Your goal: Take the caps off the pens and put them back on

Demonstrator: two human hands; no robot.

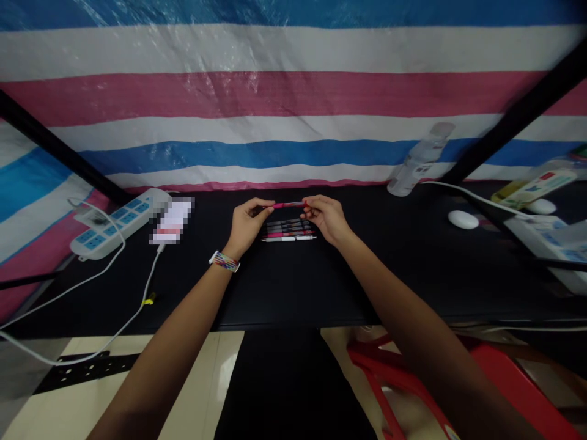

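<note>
Between my two hands a pink pen is held level, just above and behind a row of pens. My left hand pinches its left end between thumb and fingers; a multicoloured woven band circles that wrist. The other end is gripped by the fingertips of my right hand. Below lie several pens side by side, mostly dark or clear, with a pink one near the front. Closest to me in that row is a white and grey pen.
On the black table, a power strip and a charging phone stand left. To the right are a clear bottle, a white rounded object and a second power strip. A red stool is below.
</note>
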